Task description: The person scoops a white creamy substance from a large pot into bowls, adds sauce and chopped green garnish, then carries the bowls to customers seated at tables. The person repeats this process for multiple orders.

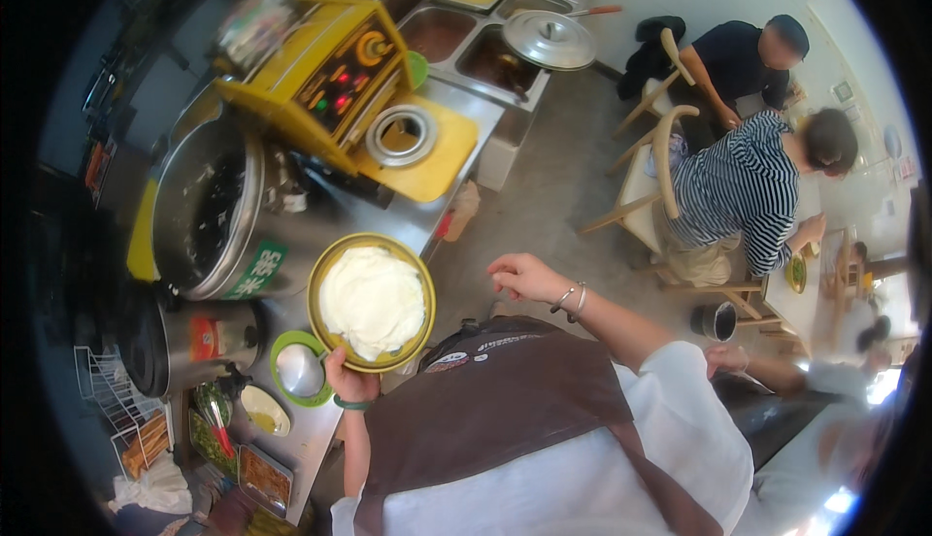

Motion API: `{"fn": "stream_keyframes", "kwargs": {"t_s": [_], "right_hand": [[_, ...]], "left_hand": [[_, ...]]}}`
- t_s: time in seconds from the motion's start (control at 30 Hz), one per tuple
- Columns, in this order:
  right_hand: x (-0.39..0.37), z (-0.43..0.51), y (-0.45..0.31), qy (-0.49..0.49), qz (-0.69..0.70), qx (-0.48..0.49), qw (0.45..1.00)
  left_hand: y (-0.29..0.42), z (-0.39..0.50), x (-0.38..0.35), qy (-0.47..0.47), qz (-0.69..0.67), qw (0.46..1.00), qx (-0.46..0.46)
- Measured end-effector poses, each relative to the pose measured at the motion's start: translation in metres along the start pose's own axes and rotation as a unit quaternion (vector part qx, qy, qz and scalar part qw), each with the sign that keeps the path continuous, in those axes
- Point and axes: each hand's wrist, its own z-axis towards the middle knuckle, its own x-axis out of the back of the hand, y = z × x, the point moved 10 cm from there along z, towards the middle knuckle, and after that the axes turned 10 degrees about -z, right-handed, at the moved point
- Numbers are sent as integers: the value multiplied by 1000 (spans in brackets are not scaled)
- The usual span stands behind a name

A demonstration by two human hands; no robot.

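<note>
My left hand (353, 378), with a green bangle at its wrist, holds the rim of a yellow bowl (315, 303). Soft white food (373, 299), possibly tofu pudding, fills the bowl, which is over the near edge of the steel counter. Bent fingers and two metal bracelets mark my right hand (526, 278); it is in the air to the right of the bowl and holds nothing. Beside the left hand, a metal ladle or scoop (300, 370) lies in a green dish (282, 339).
A yellow cup-sealing machine (313, 70), a large steel pot (280, 259) and food wells (502, 22) with a loose lid (550, 39) line the counter. Topping trays (266, 479) stand lower left. Two people sit at right; a co-worker (786, 419) stands close on my right.
</note>
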Motion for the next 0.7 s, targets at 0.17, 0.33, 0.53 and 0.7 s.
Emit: {"fn": "stream_keyframes", "kwargs": {"t_s": [0.17,0.33,0.53,0.7], "right_hand": [[78,-11,22,55,37,9,998],[168,13,46,140,141,-24,980],[267,129,55,198,236,-29,951],[339,245,43,231,179,-75,953]], "left_hand": [[-75,55,-76,-55,-21,996,73],[-127,111,-132,-60,-24,990,123],[-160,195,-168,-91,-8,986,140],[-175,265,-185,-58,-5,986,154]]}}
